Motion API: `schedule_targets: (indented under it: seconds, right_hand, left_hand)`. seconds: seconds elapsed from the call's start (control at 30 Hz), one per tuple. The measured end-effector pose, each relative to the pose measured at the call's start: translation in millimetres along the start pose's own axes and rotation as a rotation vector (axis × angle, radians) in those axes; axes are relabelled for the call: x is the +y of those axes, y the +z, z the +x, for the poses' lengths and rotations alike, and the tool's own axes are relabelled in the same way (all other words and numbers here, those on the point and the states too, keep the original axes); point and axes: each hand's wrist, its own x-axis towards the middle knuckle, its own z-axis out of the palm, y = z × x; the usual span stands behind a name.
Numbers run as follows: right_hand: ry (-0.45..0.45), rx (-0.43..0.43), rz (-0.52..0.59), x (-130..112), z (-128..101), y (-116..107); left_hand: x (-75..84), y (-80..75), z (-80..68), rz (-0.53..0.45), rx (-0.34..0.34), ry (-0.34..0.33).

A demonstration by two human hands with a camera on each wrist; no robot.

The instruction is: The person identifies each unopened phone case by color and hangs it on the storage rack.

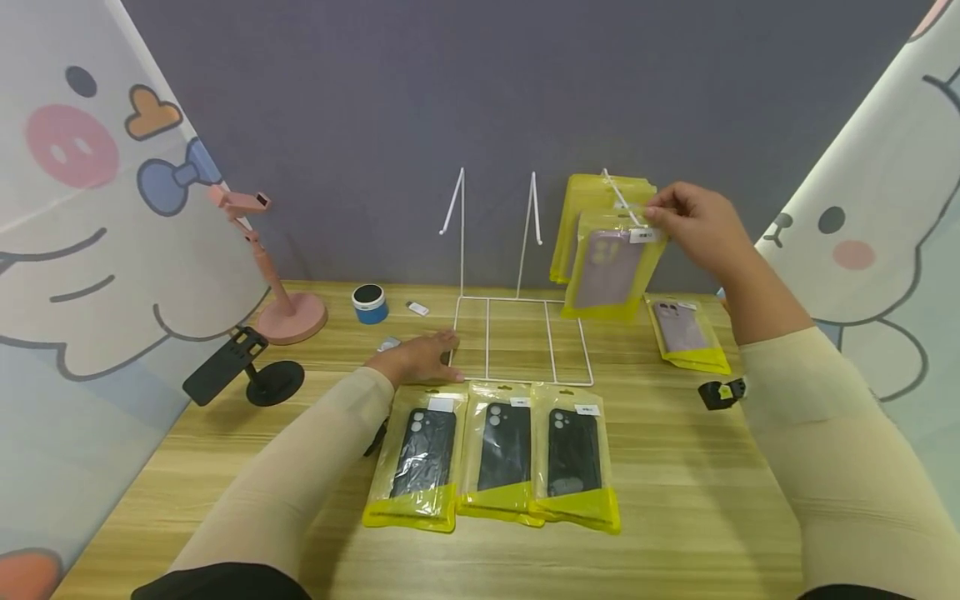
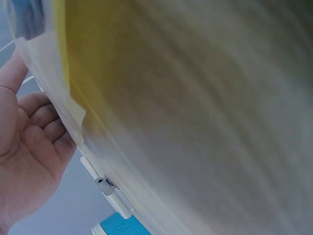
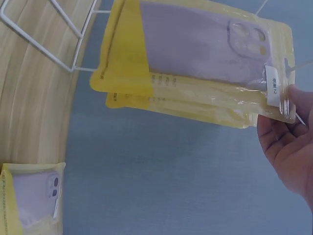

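My right hand [image 1: 693, 225] pinches the top corner of a bagged purple phone case [image 1: 606, 271] at the right-hand hook of a white wire rack [image 1: 517, 381]. The bag is clear with a yellow bottom and a small white label. Behind it, more yellow bags [image 1: 573, 196] hang on that hook; the right wrist view shows the held bag [image 3: 200, 44] overlapping them. My left hand [image 1: 422, 354] rests on the table at the rack's left base corner, fingers loosely bent. Bagged black phone cases lie in a row in front: left [image 1: 423, 450], middle [image 1: 504, 446] and right [image 1: 573, 450].
Another bagged purple case [image 1: 682, 329] lies at right, near a black strap-like item [image 1: 722, 393]. To the left stand a pink stand [image 1: 292, 317], a black phone stand [image 1: 275, 383] and a blue-and-white round device [image 1: 370, 304]. A small white stick [image 1: 417, 308] lies by the grey back panel.
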Motion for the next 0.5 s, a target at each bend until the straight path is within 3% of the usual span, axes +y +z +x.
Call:
schedule_targets:
  seconds: [0.5]
  right_hand:
    - [0.059,-0.041,-0.091,5.0,35.0,-4.2]
  left_hand:
    - [8.3,1.7,-1.2,-0.007,0.000,0.006]
